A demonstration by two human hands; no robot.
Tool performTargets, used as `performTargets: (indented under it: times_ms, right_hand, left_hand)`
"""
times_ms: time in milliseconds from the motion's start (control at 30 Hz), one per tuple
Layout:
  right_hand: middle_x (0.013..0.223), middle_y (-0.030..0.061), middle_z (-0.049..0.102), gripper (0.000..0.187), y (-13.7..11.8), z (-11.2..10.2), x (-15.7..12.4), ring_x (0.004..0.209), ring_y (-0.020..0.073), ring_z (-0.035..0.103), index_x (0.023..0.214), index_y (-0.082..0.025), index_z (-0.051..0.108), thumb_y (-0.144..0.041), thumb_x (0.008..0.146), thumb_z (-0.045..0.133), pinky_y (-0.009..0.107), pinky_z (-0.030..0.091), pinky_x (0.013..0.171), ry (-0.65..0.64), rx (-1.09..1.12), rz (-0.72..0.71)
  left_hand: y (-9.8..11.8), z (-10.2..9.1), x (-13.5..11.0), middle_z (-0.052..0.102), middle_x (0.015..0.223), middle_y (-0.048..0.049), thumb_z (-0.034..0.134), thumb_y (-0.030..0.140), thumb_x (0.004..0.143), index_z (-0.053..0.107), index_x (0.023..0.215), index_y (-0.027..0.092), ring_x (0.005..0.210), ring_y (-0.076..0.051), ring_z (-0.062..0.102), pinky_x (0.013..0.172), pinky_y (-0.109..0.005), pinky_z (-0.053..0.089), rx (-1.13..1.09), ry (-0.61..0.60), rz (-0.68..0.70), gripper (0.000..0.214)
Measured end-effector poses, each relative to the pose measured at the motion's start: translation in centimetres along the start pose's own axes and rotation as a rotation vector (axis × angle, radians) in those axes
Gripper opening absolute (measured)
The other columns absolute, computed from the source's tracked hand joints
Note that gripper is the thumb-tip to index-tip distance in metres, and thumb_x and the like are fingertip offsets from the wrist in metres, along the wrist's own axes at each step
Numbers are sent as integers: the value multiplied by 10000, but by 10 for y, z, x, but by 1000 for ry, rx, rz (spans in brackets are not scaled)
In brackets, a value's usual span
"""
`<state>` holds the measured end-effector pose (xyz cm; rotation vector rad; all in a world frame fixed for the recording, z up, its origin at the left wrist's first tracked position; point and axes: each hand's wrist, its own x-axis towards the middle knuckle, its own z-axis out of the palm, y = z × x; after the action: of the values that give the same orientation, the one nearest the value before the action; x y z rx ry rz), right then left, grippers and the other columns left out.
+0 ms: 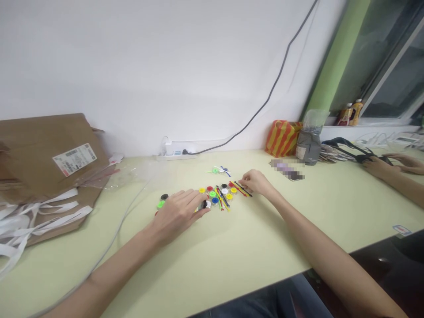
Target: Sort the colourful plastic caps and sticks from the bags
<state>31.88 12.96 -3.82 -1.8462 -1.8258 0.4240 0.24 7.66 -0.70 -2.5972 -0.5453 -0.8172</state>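
Palm down, my left hand (182,207) rests over part of a cluster of small round plastic pieces, thumb and fingers apart around a few of them. A black piece (164,197) and a green piece (160,204) show at its left; others are hidden beneath it. Right of it lie a blue piece (215,200), a yellow piece (229,197) and several more, with thin coloured sticks (222,198) among them. My right hand (255,182) has its fingers closed at a thin black stick (244,190), beside a red stick (239,189).
Further back lie a green piece (215,170) and a blue stick (225,171). A brown paper bag (39,154) and a grey cable (115,238) are on the left. At right are a striped bag (281,138), a blurred phone-like object (288,170) and another person's hands (380,168).
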Motion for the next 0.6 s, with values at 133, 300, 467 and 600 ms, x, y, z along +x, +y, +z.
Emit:
performTargets:
  times_ms: [133, 300, 467, 600]
  right_hand:
    - [736, 74, 712, 257, -34, -1, -16, 669, 179, 638, 746, -175, 700, -367, 882, 596, 273, 459, 632, 158, 146, -147]
    - [833, 57, 715, 297, -93, 15, -57, 625, 152, 637, 955, -173, 708, -448, 851, 670, 250, 467, 515, -298, 762, -429]
    - [783, 49, 704, 306, -107, 28, -71, 597, 122, 596, 944, -154, 720, -399, 773, 781, 243, 471, 512, -376, 957, -402]
    - [724, 34, 690, 298, -101, 29, -67, 557, 113, 581, 910, -152, 731, -406, 767, 791, 248, 464, 507, -396, 1051, -377]
  left_hand:
    - [2, 1, 0, 674, 807, -24, 512, 352, 998, 554, 1026, 166, 667, -148, 626, 609, -266, 421, 10, 29, -51, 193]
    - [5, 3, -2, 623, 688, 24, 549, 416, 971, 532, 962, 178, 573, -124, 597, 559, -236, 413, -69, 128, -107, 238]
    - [9, 3, -3, 626, 692, 28, 551, 393, 973, 535, 1022, 187, 575, -112, 614, 552, -213, 443, -133, 172, -109, 212]
    - [11, 3, -2, 625, 698, 26, 571, 402, 960, 527, 985, 186, 581, -113, 609, 564, -218, 456, -130, 183, -87, 222]
